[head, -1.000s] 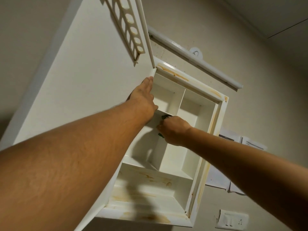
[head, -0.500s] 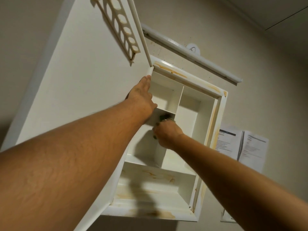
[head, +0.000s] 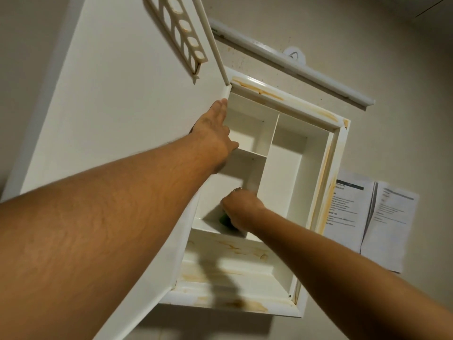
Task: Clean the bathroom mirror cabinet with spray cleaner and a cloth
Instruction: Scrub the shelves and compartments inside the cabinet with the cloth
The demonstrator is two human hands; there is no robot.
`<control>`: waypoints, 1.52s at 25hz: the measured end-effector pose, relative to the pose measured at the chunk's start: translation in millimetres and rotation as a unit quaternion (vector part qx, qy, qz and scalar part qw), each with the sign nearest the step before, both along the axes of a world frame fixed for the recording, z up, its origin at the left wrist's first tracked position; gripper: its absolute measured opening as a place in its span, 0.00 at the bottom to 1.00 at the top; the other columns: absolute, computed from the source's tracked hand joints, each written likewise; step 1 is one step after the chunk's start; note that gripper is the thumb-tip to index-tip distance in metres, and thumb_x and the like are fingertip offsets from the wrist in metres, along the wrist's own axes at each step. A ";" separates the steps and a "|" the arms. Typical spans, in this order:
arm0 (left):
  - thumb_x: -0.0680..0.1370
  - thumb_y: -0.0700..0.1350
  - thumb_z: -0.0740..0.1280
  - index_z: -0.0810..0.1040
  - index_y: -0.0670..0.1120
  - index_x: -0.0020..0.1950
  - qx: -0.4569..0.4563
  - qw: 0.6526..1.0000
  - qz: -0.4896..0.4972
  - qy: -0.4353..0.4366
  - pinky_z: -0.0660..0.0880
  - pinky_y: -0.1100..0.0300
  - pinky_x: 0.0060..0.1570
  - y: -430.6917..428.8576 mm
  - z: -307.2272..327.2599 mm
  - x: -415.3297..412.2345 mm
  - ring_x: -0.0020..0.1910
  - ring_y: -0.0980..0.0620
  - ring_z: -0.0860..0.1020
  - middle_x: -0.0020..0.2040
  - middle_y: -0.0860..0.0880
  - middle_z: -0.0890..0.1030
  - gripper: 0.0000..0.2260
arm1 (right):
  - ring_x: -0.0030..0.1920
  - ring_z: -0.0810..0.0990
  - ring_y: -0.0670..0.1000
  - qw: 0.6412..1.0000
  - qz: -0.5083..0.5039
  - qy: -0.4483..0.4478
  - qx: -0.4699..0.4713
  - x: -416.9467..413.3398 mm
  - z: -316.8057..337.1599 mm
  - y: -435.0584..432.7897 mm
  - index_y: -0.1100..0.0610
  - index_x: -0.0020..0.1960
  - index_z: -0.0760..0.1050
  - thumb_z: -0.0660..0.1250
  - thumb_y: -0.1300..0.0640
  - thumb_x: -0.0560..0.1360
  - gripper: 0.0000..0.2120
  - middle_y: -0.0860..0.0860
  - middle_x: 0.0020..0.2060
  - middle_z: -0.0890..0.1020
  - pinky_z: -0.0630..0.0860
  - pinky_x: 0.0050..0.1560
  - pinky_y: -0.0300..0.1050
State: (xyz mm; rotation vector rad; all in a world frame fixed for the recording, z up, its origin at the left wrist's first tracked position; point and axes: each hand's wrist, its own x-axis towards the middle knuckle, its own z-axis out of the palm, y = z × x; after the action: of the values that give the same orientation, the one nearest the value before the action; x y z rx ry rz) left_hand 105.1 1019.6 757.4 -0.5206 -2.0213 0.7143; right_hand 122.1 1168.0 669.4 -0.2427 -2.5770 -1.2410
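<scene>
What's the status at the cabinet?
Left hand flat on open door. Right hand grip shut on green cloth, middle-left compartment. Nothing in the way.

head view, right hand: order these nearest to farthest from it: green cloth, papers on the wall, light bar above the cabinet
1. green cloth: in the right hand, mostly hidden under it, inside the middle-left compartment of the cabinet.
2. papers on the wall: right of the cabinet, past its stained frame.
3. light bar: on the wall above the cabinet's top edge.

Dim warm light, soft arm shadows inside the cabinet [head: 340,133], slight motion blur, wide-angle edge stretch.
</scene>
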 end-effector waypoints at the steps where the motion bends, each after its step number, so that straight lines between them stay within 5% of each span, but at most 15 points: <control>1: 0.80 0.55 0.68 0.44 0.58 0.84 0.000 1.000 0.000 0.000 0.34 0.33 0.76 0.1 -0.2 -0.1 0.79 0.27 0.38 0.83 0.43 0.57 0.41 | 0.57 0.79 0.58 1.000 -0.008 -0.010 0.027 -0.4 -8.7 0.4 0.59 0.60 0.79 0.64 0.61 0.80 0.10 0.57 0.55 0.82 0.73 0.50 0.49; 7: 0.80 0.53 0.68 0.44 0.59 0.84 0.000 1.000 0.000 -0.004 0.35 0.34 0.77 -0.2 0.9 0.8 0.80 0.28 0.38 0.82 0.43 0.59 0.41 | 0.60 0.77 0.58 0.996 -0.055 -0.015 0.066 -19.8 -16.7 2.7 0.57 0.60 0.77 0.63 0.55 0.80 0.11 0.55 0.58 0.81 0.69 0.60 0.53; 13: 0.80 0.54 0.68 0.45 0.59 0.84 -0.015 1.000 0.002 -0.003 0.38 0.34 0.78 -3.6 0.7 1.2 0.79 0.27 0.39 0.82 0.43 0.60 0.40 | 0.58 0.76 0.57 0.989 -0.113 -0.073 0.054 -19.5 -16.5 -7.2 0.54 0.48 0.72 0.61 0.58 0.79 0.02 0.53 0.53 0.80 0.65 0.65 0.56; 21: 0.79 0.56 0.69 0.45 0.58 0.84 -0.008 1.000 -0.002 -0.002 0.38 0.34 0.78 -4.0 -2.7 2.5 0.80 0.28 0.39 0.83 0.41 0.57 0.41 | 0.55 0.75 0.57 0.983 -0.111 -0.145 0.023 1.7 -4.5 -20.8 0.55 0.54 0.72 0.60 0.55 0.82 0.05 0.53 0.48 0.74 0.66 0.66 0.55; 25: 0.79 0.58 0.69 0.47 0.57 0.84 -0.001 1.000 -0.006 -0.006 0.37 0.34 0.78 -3.1 -2.4 4.4 0.80 0.27 0.39 0.83 0.40 0.56 0.41 | 0.49 0.76 0.54 0.967 -0.129 -0.202 -0.084 23.7 20.7 -38.1 0.60 0.60 0.77 0.63 0.61 0.81 0.10 0.52 0.45 0.78 0.72 0.53 0.47; 27: 0.78 0.58 0.70 0.49 0.56 0.84 0.003 1.000 -0.007 -0.015 0.36 0.34 0.77 -1.3 -1.9 4.7 0.80 0.27 0.39 0.83 0.40 0.55 0.41 | 0.51 0.78 0.53 0.972 -0.083 -0.156 -0.152 26.6 45.5 -44.3 0.57 0.62 0.78 0.64 0.63 0.80 0.12 0.53 0.50 0.80 0.77 0.52 0.46; 30: 0.77 0.61 0.71 0.52 0.55 0.84 0.010 1.000 0.000 -0.023 0.36 0.33 0.77 -0.2 -1.6 3.5 0.79 0.27 0.39 0.83 0.38 0.55 0.42 | 0.53 0.78 0.53 0.997 0.059 -0.031 -0.047 20.8 63.9 -42.4 0.55 0.61 0.78 0.63 0.58 0.81 0.11 0.51 0.53 0.80 0.76 0.56 0.46; 35: 0.81 0.57 0.66 0.47 0.54 0.85 0.010 1.000 -0.013 -0.025 0.35 0.35 0.77 -0.9 -0.6 2.6 0.79 0.27 0.38 0.83 0.38 0.52 0.39 | 0.57 0.77 0.56 0.992 0.011 -0.045 0.117 15.5 -0.8 -2.2 0.55 0.58 0.79 0.64 0.58 0.80 0.09 0.55 0.53 0.83 0.69 0.61 0.50; 38: 0.81 0.57 0.66 0.45 0.55 0.85 0.009 1.000 -0.012 -0.024 0.35 0.35 0.77 -0.6 -1.8 3.5 0.79 0.28 0.38 0.83 0.39 0.52 0.39 | 0.55 0.79 0.57 0.997 0.027 -0.024 0.074 -2.2 -16.2 6.3 0.56 0.62 0.71 0.65 0.59 0.78 0.13 0.55 0.51 0.83 0.68 0.60 0.52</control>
State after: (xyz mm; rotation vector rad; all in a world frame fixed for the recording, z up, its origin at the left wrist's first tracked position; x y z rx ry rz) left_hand 108.7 1019.0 755.5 -0.5555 -2.0611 0.6745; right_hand 119.9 1174.3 653.2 -0.1144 -2.4976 -1.4257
